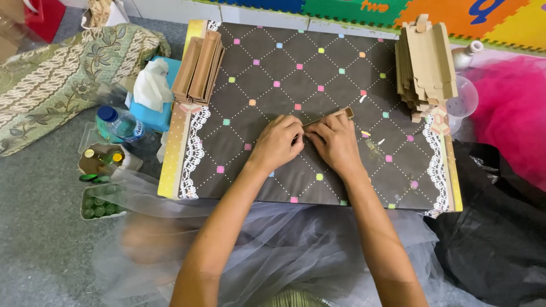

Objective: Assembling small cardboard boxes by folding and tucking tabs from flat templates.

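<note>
- Left hand and right hand meet mid-surface, fingers pinched together on a narrow cardboard strip.
- Strip lies flat, far end angled up-right.
- Judgement: press the crease firmly and keep edges aligned to match the folded stack.

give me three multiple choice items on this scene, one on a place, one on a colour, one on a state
1. Where is the tall stack of flat cardboard pieces?
A. table's far right
B. on the floor
C. under the hands

2. What colour is the water bottle's cap?
A. red
B. blue
C. white

3. What are the hands doing?
A. resting apart
B. pressing one cardboard strip together
C. holding the bottle

Answers: 1 A, it rises by the right edge; 2 B, the cap is blue; 3 B, left hand and right hand meet on the strip.
</note>
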